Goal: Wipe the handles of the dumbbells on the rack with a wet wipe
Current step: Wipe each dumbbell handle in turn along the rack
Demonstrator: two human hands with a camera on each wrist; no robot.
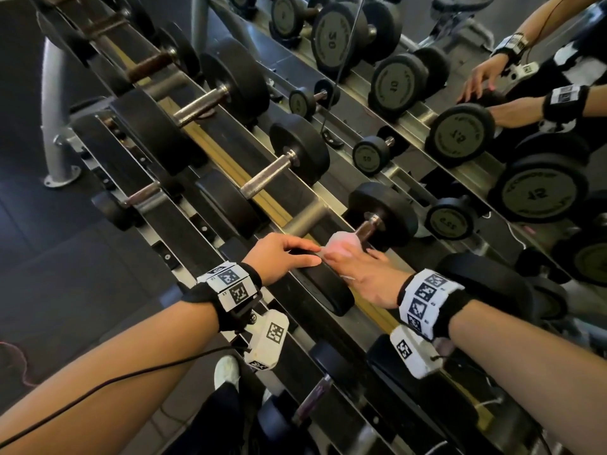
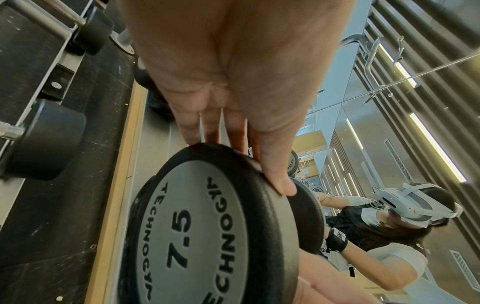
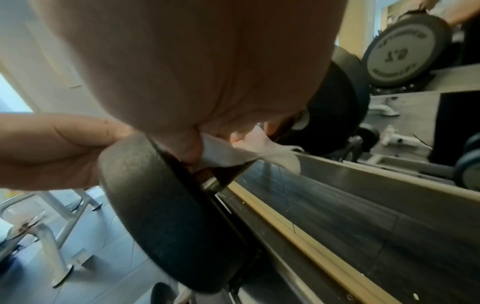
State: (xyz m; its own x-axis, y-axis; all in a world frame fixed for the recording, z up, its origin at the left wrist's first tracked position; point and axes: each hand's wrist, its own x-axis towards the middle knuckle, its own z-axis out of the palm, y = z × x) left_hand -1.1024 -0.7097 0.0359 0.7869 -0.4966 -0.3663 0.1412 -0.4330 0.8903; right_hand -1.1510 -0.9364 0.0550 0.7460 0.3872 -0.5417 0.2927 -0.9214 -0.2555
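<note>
The left hand (image 2: 228, 86) reaches down with straight fingers (image 2: 275, 164) laid over the top rim of a dumbbell head (image 2: 197, 226), touching its black rubber edge. The grey end face below the fingertips reads "TECHNOGYM 7.5". Left of the grip, other dumbbells (image 2: 44, 139) sit on the black rack shelf (image 2: 64, 205). Right of the grip, a mirror (image 2: 389, 144) reflects a person wearing a white headset and black wristbands.
</note>
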